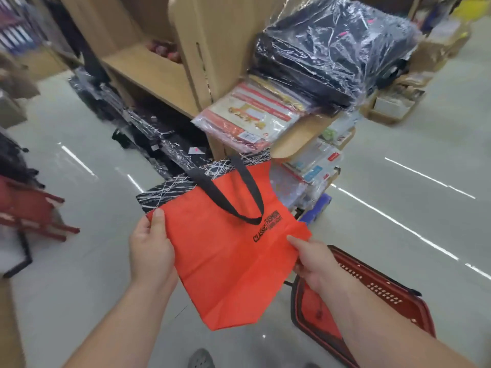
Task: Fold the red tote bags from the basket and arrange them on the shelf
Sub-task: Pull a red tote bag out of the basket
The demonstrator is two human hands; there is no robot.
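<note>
Pinching red tote bag (231, 261) mid-air at opposite edges, left hand (151, 248) and right hand (312, 264) — could fold skewed if limp fabric sags or loose black handle (218, 197) strays.

Bright, even indoor light, from overhead by the look of it. Glossy floor (414, 181) shows long white glare streaks, right and left of the shelf (156, 75). Plastic wrap (372, 35) on the far black bundle (305, 73) throws hard white glints. Shadows weak & soft. Strong wide-angle bend: shelf uprights lean, floor lines curve near the edges. Far left and top corners smeared w/ motion blur; centre approx. sharp, print on the red bag (228, 274) is legible, small text isn't.
</note>
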